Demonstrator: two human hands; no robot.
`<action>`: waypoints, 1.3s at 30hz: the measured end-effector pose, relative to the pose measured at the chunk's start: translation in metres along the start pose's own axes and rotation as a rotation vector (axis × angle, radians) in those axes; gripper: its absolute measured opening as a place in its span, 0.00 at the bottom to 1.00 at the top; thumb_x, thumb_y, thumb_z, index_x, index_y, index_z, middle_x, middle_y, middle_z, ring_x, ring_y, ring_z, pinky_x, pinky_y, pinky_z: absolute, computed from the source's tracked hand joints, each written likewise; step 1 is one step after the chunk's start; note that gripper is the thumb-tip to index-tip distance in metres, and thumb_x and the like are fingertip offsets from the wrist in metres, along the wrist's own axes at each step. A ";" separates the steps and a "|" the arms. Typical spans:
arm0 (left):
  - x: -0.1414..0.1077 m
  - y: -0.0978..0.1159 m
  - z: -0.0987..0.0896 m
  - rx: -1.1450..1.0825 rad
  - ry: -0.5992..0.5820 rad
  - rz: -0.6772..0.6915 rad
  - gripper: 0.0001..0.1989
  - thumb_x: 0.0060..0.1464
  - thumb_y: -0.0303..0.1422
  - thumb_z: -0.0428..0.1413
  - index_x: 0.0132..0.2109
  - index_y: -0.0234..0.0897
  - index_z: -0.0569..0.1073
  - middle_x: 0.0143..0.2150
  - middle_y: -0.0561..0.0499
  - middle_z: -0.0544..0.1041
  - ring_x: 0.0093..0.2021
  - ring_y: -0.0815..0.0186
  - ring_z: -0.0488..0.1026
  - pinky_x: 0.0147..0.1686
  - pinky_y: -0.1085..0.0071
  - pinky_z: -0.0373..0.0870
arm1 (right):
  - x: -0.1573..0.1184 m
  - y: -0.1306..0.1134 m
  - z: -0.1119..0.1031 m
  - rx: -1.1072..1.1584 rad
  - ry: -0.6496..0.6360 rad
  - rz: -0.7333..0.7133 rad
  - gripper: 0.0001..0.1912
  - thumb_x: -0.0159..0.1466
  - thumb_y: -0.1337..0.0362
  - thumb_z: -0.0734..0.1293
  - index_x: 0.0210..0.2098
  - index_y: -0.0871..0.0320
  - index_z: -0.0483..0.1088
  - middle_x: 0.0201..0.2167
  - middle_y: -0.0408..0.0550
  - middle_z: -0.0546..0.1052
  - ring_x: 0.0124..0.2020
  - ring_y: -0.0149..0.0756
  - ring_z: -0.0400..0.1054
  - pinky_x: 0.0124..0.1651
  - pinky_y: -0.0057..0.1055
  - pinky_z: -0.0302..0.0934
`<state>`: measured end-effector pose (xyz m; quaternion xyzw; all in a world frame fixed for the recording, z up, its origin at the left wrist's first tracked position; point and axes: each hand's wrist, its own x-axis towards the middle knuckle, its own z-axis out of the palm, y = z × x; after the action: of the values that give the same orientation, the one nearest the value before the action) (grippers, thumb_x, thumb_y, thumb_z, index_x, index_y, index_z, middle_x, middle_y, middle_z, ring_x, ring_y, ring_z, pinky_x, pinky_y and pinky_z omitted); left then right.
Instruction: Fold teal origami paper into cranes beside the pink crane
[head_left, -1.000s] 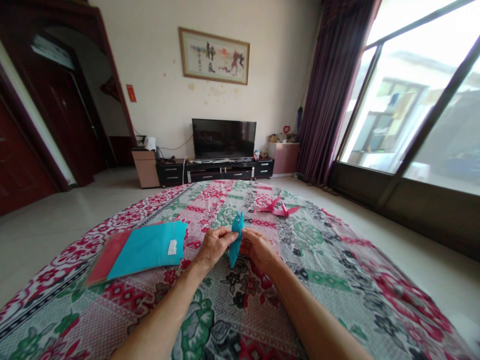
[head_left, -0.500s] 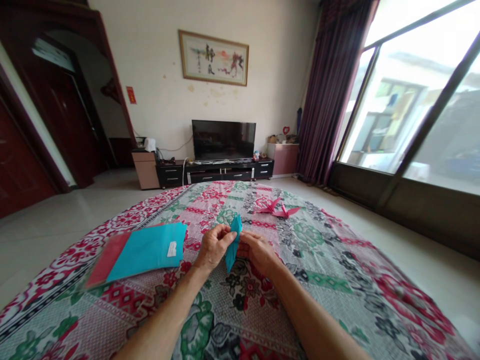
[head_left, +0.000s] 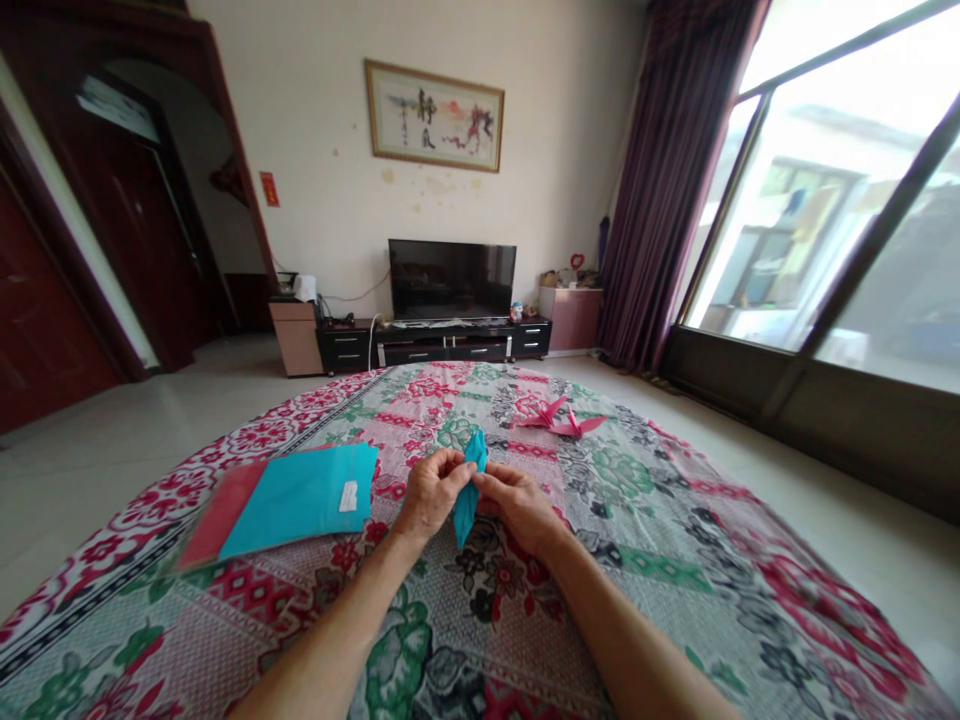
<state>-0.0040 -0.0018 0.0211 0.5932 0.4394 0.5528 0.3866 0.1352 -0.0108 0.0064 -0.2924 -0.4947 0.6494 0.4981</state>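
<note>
Across the room, a black television [head_left: 452, 280] is being supported by a low black cabinet [head_left: 349, 348], beneath a framed picture [head_left: 435, 115]. Nearer, a round-edged bench [head_left: 510, 640] is being covered by a floral cloth [head_left: 667, 570]. Just above its middle, a folded blue paper [head_left: 464, 520] is being held on end, slightly tilted. Its left side is being pinched by the thumb and fingers of the left hand [head_left: 433, 490]; its right edge is being gripped by the narrowed fingertips of the right hand [head_left: 517, 503]. Beyond the right hand, two pink paper cranes [head_left: 577, 426] are being borne by the cloth, close together. Left of the hands, blue and red sheets [head_left: 300, 500] are being kept flat in a clear packet bearing a white label [head_left: 348, 496].
</note>
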 end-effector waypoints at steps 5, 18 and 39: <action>0.000 0.003 0.000 -0.079 -0.017 -0.094 0.13 0.42 0.41 0.59 0.29 0.34 0.70 0.21 0.57 0.69 0.21 0.73 0.63 0.22 0.77 0.61 | 0.001 0.002 -0.001 0.031 0.025 0.017 0.16 0.54 0.53 0.68 0.35 0.58 0.74 0.25 0.43 0.75 0.24 0.29 0.67 0.35 0.30 0.62; 0.000 -0.001 0.001 -0.050 -0.019 -0.038 0.12 0.43 0.40 0.58 0.28 0.35 0.70 0.21 0.58 0.67 0.22 0.74 0.61 0.23 0.78 0.59 | 0.002 -0.001 0.003 0.056 0.115 0.045 0.12 0.54 0.56 0.67 0.25 0.59 0.71 0.21 0.43 0.74 0.21 0.31 0.66 0.32 0.32 0.62; 0.002 0.000 -0.001 -0.231 -0.040 -0.149 0.24 0.40 0.39 0.61 0.45 0.35 0.69 0.21 0.60 0.68 0.19 0.73 0.64 0.20 0.77 0.60 | 0.001 0.001 0.005 -0.040 0.054 -0.010 0.15 0.52 0.54 0.70 0.34 0.59 0.75 0.24 0.43 0.74 0.24 0.29 0.67 0.34 0.30 0.62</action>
<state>-0.0045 0.0000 0.0223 0.5214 0.4079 0.5577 0.5007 0.1301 -0.0115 0.0073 -0.3172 -0.4954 0.6289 0.5084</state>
